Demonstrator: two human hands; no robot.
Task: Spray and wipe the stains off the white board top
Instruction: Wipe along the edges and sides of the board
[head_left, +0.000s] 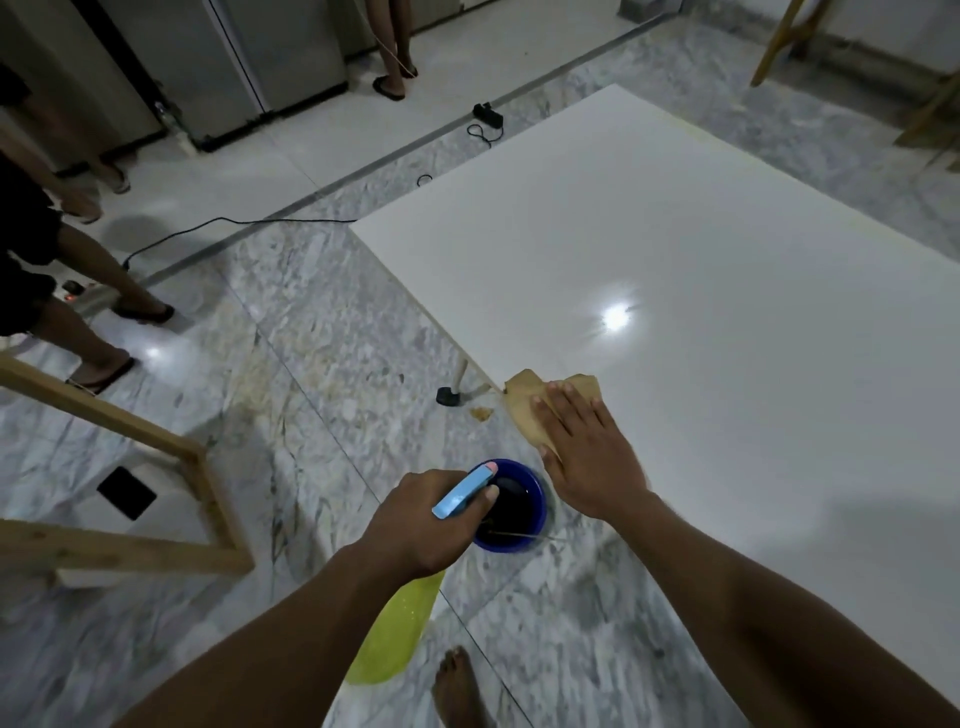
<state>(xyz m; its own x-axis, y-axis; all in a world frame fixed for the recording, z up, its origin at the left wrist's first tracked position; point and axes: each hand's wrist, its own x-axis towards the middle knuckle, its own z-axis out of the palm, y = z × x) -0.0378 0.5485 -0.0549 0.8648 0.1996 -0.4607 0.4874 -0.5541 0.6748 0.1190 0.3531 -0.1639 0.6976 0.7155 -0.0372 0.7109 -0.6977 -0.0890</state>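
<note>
A large glossy white board top (701, 270) fills the right half of the view, with a lamp glare near its middle. At its near left edge lies a tan cloth (524, 410). My right hand (582, 457) presses flat on that cloth with straight fingers. My left hand (431, 514) grips a spray bottle (395, 639) with a blue trigger head and yellow-green body, held off the board over the floor. No stain shows clearly on the white surface.
A blue bucket (537, 512) stands on the marble floor beside the board edge. A wooden frame (156, 447) sits at left. People's legs stand at left and far back. A black cable (208, 228) crosses the floor. My bare foot (457, 691) is below.
</note>
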